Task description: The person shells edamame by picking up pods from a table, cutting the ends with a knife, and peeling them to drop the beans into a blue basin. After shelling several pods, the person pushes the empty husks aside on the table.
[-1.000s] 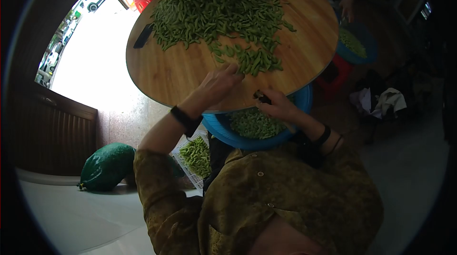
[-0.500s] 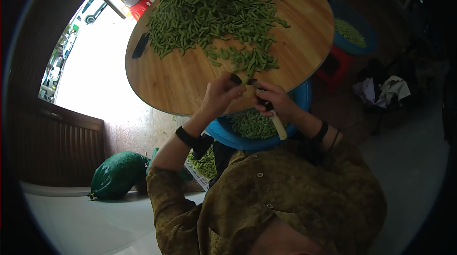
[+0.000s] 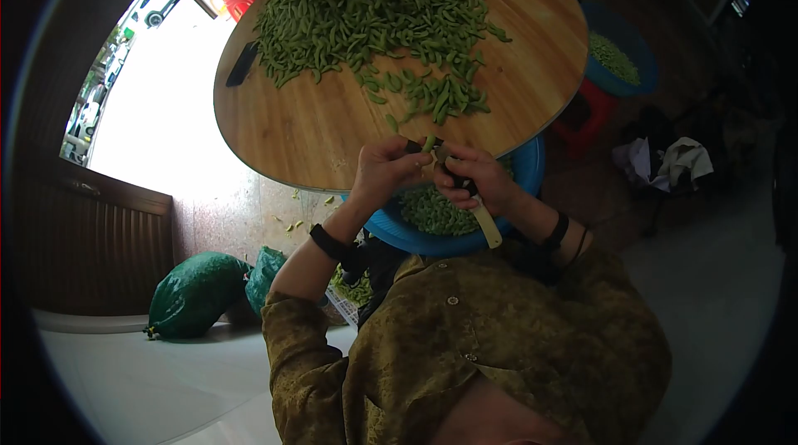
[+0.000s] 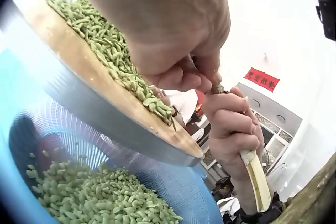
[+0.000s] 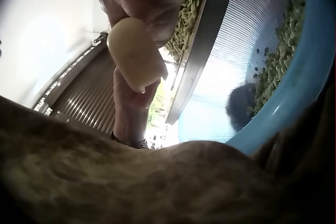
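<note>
Just off the near edge of the table, my left hand (image 3: 384, 169) pinches a green soybean pod (image 3: 429, 143) between thumb and fingers. My right hand (image 3: 489, 181) meets it there, its fingers curled round a tool with a cream handle (image 3: 487, 227); the tool's working end is hidden between the hands. In the left wrist view that handle (image 4: 257, 184) points down out of the fist. Below both hands sits a blue basin (image 3: 391, 233) holding shelled soybeans (image 3: 440, 214). A large heap of soybean pods (image 3: 374, 17) covers the far part of the round wooden table (image 3: 307, 129).
A dark flat object (image 3: 242, 64) lies at the table's left edge. Green sacks (image 3: 195, 295) and a white crate (image 3: 342, 305) stand on the floor at left. Another basin (image 3: 640, 71) of beans rests on a red stool (image 3: 592, 117) at right. Other people sit round the table.
My left hand has come back from the pods on the table with one pod and joined my right hand. The right hand has turned, bringing the tool's cream handle into clear view.
</note>
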Action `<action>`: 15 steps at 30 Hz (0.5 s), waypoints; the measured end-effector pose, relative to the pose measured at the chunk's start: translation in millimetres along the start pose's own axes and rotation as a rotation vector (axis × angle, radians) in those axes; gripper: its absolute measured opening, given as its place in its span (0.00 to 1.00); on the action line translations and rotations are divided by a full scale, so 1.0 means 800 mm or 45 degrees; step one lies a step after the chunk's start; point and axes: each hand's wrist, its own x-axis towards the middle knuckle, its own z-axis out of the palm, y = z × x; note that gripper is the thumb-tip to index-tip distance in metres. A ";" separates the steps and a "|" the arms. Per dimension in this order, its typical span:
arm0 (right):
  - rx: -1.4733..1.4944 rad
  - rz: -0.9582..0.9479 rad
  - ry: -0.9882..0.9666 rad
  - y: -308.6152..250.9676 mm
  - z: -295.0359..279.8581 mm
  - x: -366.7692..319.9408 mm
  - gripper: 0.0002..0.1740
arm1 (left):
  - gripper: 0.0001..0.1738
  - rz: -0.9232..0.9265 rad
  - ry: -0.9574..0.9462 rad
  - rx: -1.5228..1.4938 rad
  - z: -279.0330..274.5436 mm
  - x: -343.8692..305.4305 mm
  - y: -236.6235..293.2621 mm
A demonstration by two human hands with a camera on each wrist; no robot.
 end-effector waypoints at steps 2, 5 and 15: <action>0.043 0.004 -0.005 0.002 0.000 -0.001 0.13 | 0.06 0.002 0.008 0.005 0.001 -0.001 0.001; 0.026 0.001 -0.008 0.004 -0.003 -0.001 0.12 | 0.06 0.012 -0.023 -0.040 0.000 0.001 -0.005; -0.007 -0.069 0.126 -0.001 0.015 -0.002 0.12 | 0.06 0.108 -0.038 -0.140 0.004 0.001 -0.012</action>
